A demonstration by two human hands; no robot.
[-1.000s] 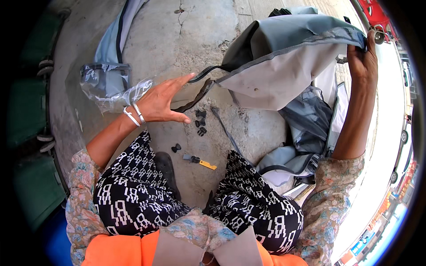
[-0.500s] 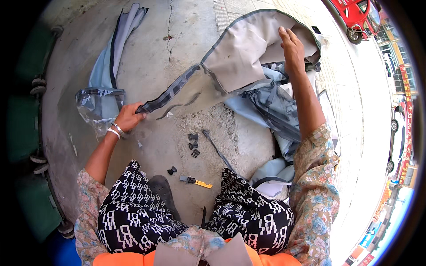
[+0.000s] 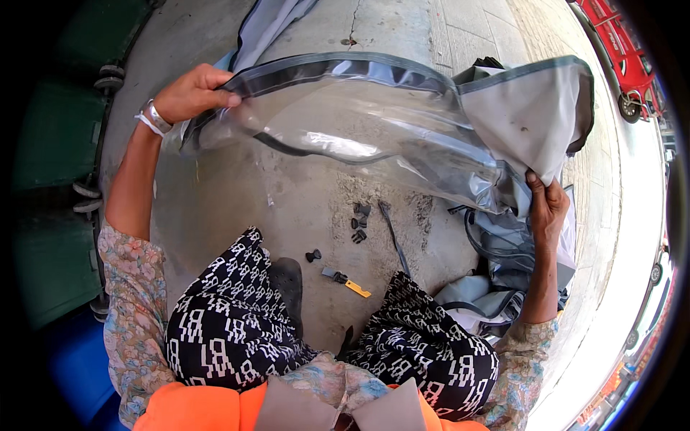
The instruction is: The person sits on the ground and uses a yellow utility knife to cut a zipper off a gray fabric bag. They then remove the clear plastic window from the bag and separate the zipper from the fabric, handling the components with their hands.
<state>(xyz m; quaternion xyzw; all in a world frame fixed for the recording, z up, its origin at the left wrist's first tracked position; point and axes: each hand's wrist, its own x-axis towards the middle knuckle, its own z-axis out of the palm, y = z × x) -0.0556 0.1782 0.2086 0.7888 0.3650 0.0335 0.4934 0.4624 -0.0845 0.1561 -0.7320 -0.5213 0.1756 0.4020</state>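
My left hand (image 3: 194, 93), high at the left, grips the dark-bound end of a clear plastic panel (image 3: 345, 122), raised and stretched across my view. My right hand (image 3: 546, 205) pinches the cover at the right, where the panel meets grey fabric (image 3: 525, 115) with a dark edge. More folded grey and blue fabric (image 3: 503, 241) lies beneath that hand. On the concrete between my knees are several small black buckles (image 3: 359, 223), a dark strap (image 3: 394, 237) and a yellow tool (image 3: 356, 286) with a grey end.
A long blue-grey fabric piece (image 3: 273, 25) lies at the top left. Dark green wheeled bins (image 3: 72, 144) line the left side, with a blue container (image 3: 75, 345) at lower left. A red vehicle (image 3: 618, 50) and white cars (image 3: 643, 316) stand at the right.
My left hand has risen, lifting the clear panel higher and spreading it out. My right hand has moved lower and now grips the cover. The grey fabric has shifted right.
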